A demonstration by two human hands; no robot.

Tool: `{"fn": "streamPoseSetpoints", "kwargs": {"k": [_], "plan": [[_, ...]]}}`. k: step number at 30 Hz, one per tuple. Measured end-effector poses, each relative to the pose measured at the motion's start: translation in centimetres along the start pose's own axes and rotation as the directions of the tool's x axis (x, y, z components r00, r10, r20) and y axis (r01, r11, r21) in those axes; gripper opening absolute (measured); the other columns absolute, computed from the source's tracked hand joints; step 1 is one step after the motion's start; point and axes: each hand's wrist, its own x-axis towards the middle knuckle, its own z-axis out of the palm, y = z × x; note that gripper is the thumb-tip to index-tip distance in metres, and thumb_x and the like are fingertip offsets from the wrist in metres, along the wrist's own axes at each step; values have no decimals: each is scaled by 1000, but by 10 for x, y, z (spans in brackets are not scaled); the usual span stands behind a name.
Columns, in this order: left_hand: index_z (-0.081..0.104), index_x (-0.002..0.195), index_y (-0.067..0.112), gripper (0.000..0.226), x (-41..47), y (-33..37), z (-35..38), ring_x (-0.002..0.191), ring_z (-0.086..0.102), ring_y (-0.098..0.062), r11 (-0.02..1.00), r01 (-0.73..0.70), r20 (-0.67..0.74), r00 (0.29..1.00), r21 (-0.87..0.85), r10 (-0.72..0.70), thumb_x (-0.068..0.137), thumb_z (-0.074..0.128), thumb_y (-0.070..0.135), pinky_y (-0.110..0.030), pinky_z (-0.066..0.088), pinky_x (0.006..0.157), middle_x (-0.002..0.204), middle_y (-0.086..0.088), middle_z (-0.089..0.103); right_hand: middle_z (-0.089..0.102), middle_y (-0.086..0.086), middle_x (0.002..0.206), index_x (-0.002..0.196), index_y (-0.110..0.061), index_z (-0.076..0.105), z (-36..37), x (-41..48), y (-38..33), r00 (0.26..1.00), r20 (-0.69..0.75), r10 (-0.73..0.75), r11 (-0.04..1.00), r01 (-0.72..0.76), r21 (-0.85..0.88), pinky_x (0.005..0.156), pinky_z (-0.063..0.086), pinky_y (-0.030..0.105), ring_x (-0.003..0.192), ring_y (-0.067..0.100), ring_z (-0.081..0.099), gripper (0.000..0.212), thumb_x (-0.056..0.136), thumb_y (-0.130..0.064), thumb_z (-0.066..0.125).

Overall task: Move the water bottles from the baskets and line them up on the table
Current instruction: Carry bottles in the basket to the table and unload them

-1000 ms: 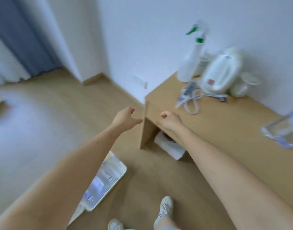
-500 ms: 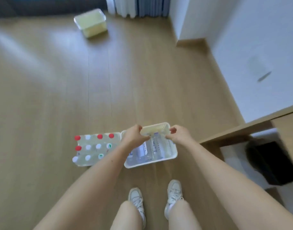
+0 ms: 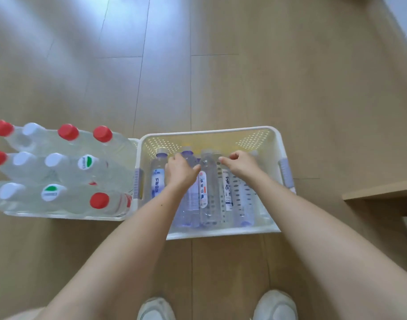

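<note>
Reaching down into the white basket (image 3: 209, 132) with both arms. With the left hand (image 3: 180, 173), covering the upper part of a purple-capped bottle (image 3: 187, 154), fingers curled downward, thumb stretched toward the clear bottle (image 3: 209, 204) just beside it; cannot tell whether gripping. With the right hand (image 3: 242, 167), hovering close by near the far wall of the basket, fingers curled, thumb and forefinger tips drawn together by the neck of a white-labelled bottle (image 3: 227, 192); cannot tell whether pinching it.

Lying side by side across the basket bottom, several water bottles, caps toward the far wall. Touching the basket's left wall, a second basket (image 3: 66, 217) packed with upright bottles (image 3: 68, 132), red and white caps up. Both baskets down on the wooden floor (image 3: 244, 65). At the right edge, a corner of the table (image 3: 380, 192). Nearest, two pale shoes (image 3: 156, 308).
</note>
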Motion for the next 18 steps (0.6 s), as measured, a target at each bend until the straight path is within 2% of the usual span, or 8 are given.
{"fn": "streamPoseSetpoints", "kwargs": {"k": [2,4,5,8,12,15,18], "plan": [[53,107,1,47,16,-10,8,102,54,-30,999,36,39,999,10,-36,85,60,43,-33,45,73,106,-16,58,52,9,133,130,-7,46,19,18,2,999,30,-11,1000,11,14,101,40,35,122,25,48,59,86,-44,58],[53,77,6,47,23,-15,12,79,53,-24,999,36,42,998,25,-37,81,60,52,-27,36,49,71,-6,53,51,10,135,132,-6,45,35,28,2,998,56,-14,1000,13,22,98,39,33,125,25,47,62,85,-45,59],[51,71,7,48,25,-16,12,74,51,-22,999,32,26,999,19,-32,79,61,53,-26,32,46,63,-3,47,50,11,136,132,-4,45,40,31,1,998,55,-13,1000,12,26,98,38,33,126,26,46,63,85,-44,59],[44,59,14,45,31,-14,11,67,49,-19,999,27,18,999,-17,-27,76,66,50,-25,31,44,58,1,44,53,13,132,127,-2,50,46,37,-5,1000,21,19,999,-19,31,93,40,32,122,27,49,60,85,-44,60],[40,57,17,43,35,-14,8,54,42,-11,998,39,47,998,-43,-37,73,71,41,-24,25,43,56,3,41,58,12,123,120,-3,54,49,45,-10,998,5,70,997,-70,25,87,45,34,111,29,55,60,82,-49,62],[39,59,18,42,36,-13,6,59,44,-13,997,48,48,998,-60,-45,71,73,39,-24,25,43,58,5,41,58,9,111,119,-6,53,52,51,-12,995,12,97,995,-97,20,86,46,35,108,29,56,57,80,-47,64],[43,65,19,37,36,-12,5,65,46,-14,991,49,43,998,-126,-44,69,76,36,-23,26,44,59,7,41,56,5,103,115,-8,55,51,54,-13,992,20,126,992,-127,28,76,46,33,99,27,57,52,79,-44,66]]}}
